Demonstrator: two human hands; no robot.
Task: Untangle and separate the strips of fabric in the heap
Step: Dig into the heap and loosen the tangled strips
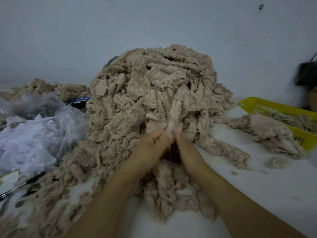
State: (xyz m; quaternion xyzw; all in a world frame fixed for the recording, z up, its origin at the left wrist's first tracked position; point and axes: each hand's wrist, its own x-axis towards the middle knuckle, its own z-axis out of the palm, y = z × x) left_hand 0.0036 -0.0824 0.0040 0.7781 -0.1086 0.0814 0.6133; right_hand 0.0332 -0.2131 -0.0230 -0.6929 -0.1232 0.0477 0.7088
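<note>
A tall heap of beige fuzzy fabric strips [154, 86] fills the middle of the white table. One strip [175, 114] runs taut from the heap down to my hands. My left hand [152, 145] and my right hand [186, 148] meet at the foot of the heap, both pinching the lower end of that strip between fingers and thumbs. More loose strips [171, 189] lie under and between my forearms. The image is blurred by motion.
A yellow plastic basket [267, 107] at the right holds separated strips, with a bundle [267, 133] draped over its edge. Clear plastic bags with white material [34, 131] lie at the left, a pen [22, 184] in front. A dark bag [307, 73] stands far right.
</note>
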